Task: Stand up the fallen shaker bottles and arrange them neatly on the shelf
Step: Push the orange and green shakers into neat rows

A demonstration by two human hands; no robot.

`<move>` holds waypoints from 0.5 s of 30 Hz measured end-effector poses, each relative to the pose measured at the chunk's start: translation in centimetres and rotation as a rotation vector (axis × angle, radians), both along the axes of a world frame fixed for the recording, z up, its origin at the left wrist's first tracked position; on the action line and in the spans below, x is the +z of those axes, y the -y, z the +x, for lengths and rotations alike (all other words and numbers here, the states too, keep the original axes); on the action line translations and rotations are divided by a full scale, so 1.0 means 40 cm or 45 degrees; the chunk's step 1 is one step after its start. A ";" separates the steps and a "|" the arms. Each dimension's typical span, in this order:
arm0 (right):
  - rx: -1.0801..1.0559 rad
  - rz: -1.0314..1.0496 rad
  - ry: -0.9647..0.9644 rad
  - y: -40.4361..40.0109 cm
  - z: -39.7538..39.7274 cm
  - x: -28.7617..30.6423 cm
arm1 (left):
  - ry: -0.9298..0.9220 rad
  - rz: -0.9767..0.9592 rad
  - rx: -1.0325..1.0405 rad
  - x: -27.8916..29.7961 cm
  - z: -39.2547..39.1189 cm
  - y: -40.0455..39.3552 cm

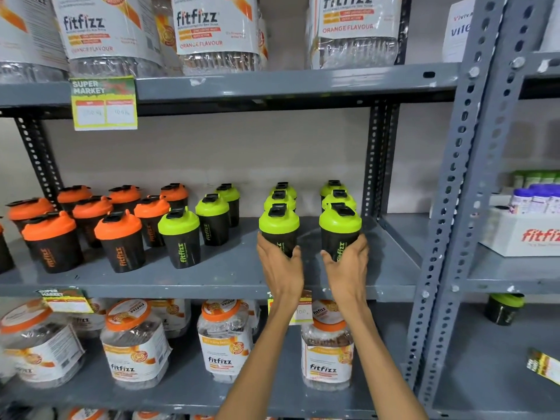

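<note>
Gripping 2 green shakers at the shelf's (212, 277) front, the left hand (280, 265) wraps one (278, 227) and the right hand (348, 265) the other (340, 230), probably squaring each with the 2 behind. Orange shakers (118, 237) stand upright at 9 o'clock.

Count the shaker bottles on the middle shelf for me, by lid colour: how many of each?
Orange-lid shakers: 8 (one more, cut off at the left edge, is not counted)
Green-lid shakers: 9
Total: 17
</note>
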State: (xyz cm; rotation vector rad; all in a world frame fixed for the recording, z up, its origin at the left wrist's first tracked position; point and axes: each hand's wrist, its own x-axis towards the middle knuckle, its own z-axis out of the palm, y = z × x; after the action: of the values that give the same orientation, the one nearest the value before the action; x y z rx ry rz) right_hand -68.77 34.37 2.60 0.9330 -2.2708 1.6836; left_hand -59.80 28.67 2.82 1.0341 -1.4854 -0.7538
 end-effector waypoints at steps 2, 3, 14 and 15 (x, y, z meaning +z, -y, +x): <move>-0.014 -0.003 -0.010 -0.012 -0.015 0.002 | -0.002 -0.009 -0.003 0.001 0.003 -0.004; -0.023 -0.001 -0.019 -0.018 -0.022 0.002 | -0.006 -0.013 -0.004 0.000 0.004 -0.005; -0.026 0.017 -0.053 -0.034 -0.026 -0.021 | -0.021 -0.013 0.003 -0.018 0.008 -0.020; -0.026 0.017 -0.051 -0.035 -0.027 -0.021 | -0.015 -0.013 0.003 -0.018 0.008 -0.021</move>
State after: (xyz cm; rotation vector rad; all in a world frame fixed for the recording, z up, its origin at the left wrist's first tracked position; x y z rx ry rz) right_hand -69.86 35.78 1.74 0.9346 -2.2607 1.6290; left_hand -59.48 29.50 2.10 1.0219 -1.4761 -0.7493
